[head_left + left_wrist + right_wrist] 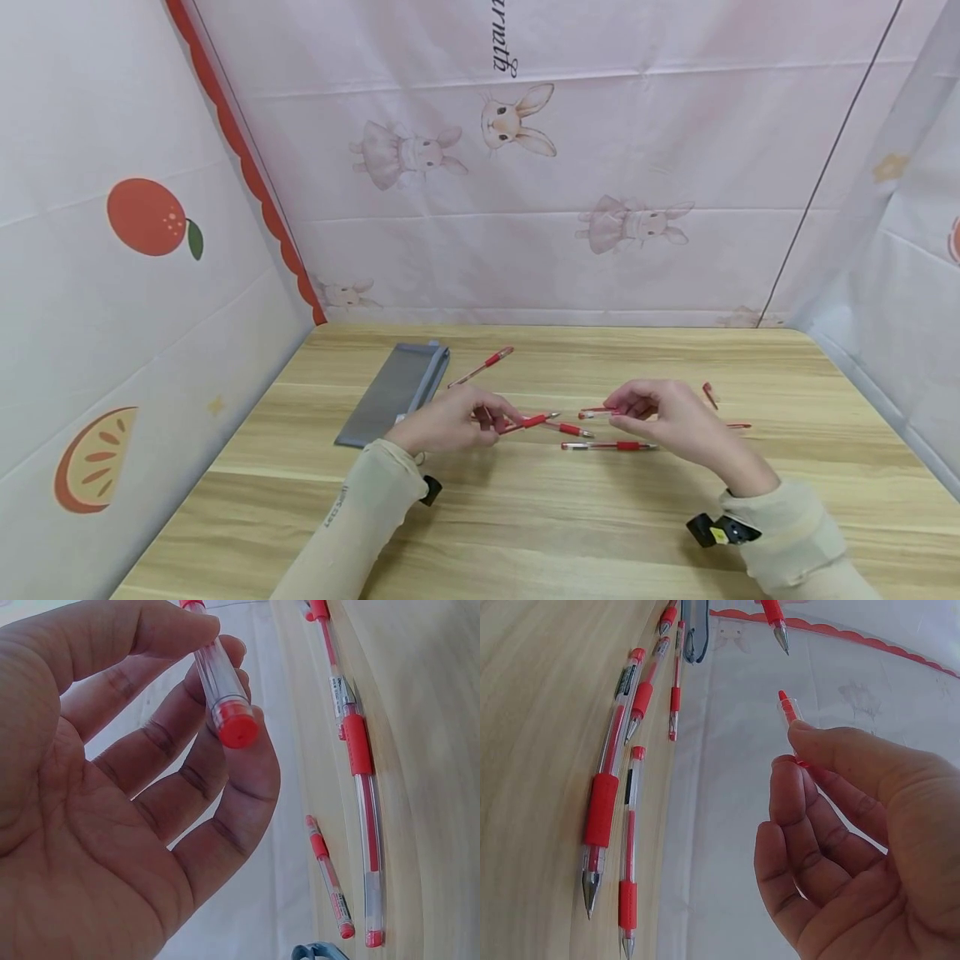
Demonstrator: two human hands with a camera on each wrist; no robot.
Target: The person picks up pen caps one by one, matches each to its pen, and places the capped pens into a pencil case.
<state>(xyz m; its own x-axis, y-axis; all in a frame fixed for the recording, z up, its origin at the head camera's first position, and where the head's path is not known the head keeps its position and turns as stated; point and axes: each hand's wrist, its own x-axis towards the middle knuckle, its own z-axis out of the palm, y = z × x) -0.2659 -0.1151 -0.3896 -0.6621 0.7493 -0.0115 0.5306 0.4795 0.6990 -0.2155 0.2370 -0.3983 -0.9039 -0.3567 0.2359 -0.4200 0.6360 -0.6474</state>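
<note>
In the head view my left hand (457,417) holds an uncapped red gel pen (536,421), its metal tip pointing right. The left wrist view shows thumb and fingers pinching that pen's clear barrel (222,679), red end plug towards the camera. My right hand (671,417) pinches a clear pen cap with red in it (789,711) between thumb and index finger. Cap and pen tip (781,637) face each other with a gap between. Below the hands, an uncapped pen (609,447) and another pen (573,430) lie on the table.
A grey zip pouch (386,396) lies left of centre, partly behind the left hand. One more red pen (482,367) lies beyond it. To the right are small red pieces resembling caps (710,396). Printed cloth walls (465,250) enclose the wooden table (555,517).
</note>
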